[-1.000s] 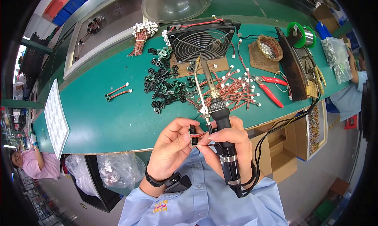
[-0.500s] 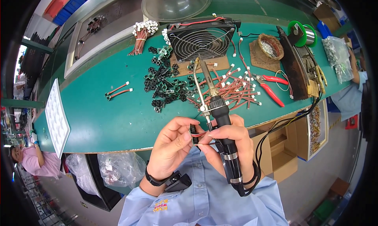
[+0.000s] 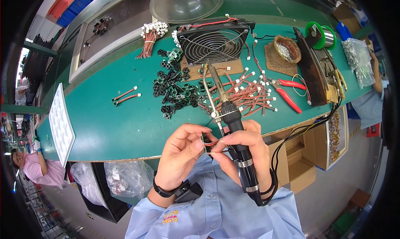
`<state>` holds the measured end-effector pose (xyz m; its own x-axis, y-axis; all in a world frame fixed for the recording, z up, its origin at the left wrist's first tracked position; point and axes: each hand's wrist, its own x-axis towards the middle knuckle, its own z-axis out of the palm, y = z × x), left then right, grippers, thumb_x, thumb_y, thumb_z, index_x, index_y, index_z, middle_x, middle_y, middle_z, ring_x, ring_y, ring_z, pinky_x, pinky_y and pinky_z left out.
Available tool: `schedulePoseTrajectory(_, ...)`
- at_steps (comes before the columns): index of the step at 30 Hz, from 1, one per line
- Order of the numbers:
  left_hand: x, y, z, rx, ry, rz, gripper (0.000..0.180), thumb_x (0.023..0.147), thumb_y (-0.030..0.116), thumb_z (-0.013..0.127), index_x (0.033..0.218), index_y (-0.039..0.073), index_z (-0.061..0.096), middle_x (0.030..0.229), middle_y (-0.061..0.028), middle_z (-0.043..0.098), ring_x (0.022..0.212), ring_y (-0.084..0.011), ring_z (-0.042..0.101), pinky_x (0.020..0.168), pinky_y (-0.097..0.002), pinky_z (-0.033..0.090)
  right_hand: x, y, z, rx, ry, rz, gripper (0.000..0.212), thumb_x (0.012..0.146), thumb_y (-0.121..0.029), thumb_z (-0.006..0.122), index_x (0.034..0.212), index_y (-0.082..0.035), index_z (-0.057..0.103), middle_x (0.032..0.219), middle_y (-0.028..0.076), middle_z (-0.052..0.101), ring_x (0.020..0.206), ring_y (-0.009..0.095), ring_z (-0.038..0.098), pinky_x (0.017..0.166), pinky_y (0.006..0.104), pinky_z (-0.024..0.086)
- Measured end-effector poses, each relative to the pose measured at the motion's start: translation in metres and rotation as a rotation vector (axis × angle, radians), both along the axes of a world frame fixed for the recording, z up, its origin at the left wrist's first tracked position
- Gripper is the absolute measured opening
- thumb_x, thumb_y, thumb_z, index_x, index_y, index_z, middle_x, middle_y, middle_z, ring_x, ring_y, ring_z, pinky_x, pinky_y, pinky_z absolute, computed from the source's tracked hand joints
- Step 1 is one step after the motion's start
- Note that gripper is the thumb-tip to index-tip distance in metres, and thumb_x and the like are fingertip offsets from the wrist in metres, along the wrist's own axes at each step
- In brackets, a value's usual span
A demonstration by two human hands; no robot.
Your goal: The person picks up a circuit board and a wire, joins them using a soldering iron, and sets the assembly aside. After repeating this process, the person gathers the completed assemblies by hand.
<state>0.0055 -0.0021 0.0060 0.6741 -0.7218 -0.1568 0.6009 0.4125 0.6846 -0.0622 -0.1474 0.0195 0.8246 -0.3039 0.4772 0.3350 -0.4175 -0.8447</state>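
Between the fingertips of my left hand (image 3: 178, 150) is a small green circuit board (image 3: 204, 140) with a black part on it, held upright at the table's front edge. My right hand (image 3: 255, 144) is wrapped round a soldering iron (image 3: 232, 115) with a thin metal feed tube alongside; its tip points away from me toward the fan. The thumb and forefinger of that same hand also pinch a red-and-black wire lead (image 3: 212, 143) reaching the board. Whether the wire ends touch the board is hidden by fingers.
Beyond my hands lie a heap of black-and-green boards (image 3: 168, 89), loose wire leads (image 3: 250, 95) and red-handled cutters (image 3: 287, 98). A black fan (image 3: 214, 43) stands behind them. A solder spool (image 3: 327, 37) and a round pot (image 3: 287, 49) sit right; two wired boards (image 3: 121, 99) left.
The soldering iron has tilted slightly, its tip shifting left and its rear end right. The board in my left hand has turned a little; both grips are unchanged.
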Motion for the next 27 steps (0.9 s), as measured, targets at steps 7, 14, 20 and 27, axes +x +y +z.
schedulePoseTrajectory(7,-0.004,0.002,0.008,0.237,-0.286,0.093,0.025,0.090,0.008,0.053,0.112,-0.001,0.049,0.098,-0.0075,0.058,0.092,-0.0118,0.055,0.080,-0.0248,0.043,-0.001,-0.003,0.001,-0.043,0.044,0.006,0.047,0.059,0.001,0.074,0.101,-0.012,0.057,0.078,-0.004,0.063,0.083,0.022,0.054,0.079,0.0354,0.035)
schedulePoseTrajectory(14,-0.010,0.005,0.013,0.285,-0.278,0.056,0.023,0.089,0.007,0.054,0.109,-0.002,0.049,0.097,-0.0058,0.058,0.091,-0.0102,0.054,0.079,-0.0233,0.043,-0.007,-0.002,0.002,-0.031,0.058,0.014,0.046,0.060,0.000,0.074,0.101,-0.012,0.057,0.079,-0.004,0.063,0.086,0.022,0.054,0.081,0.0363,0.034)
schedulePoseTrajectory(20,-0.007,0.010,0.006,0.203,-0.279,0.026,0.017,0.089,0.004,0.053,0.104,-0.002,0.049,0.098,-0.0071,0.058,0.093,-0.0119,0.055,0.082,-0.0258,0.043,-0.009,-0.006,0.007,-0.106,0.128,0.071,0.042,0.068,-0.003,0.075,0.100,-0.009,0.049,0.076,0.002,0.065,0.088,0.023,0.052,0.081,0.0347,0.042)
schedulePoseTrajectory(27,0.006,0.007,0.009,0.167,-0.321,-0.019,0.013,0.089,0.002,0.050,0.101,0.000,0.047,0.103,-0.0115,0.058,0.094,-0.0148,0.055,0.085,-0.0296,0.042,0.003,-0.006,-0.001,0.025,0.038,0.013,0.046,0.062,0.002,0.075,0.101,-0.008,0.053,0.078,-0.001,0.063,0.073,0.020,0.056,0.075,0.0330,0.038)
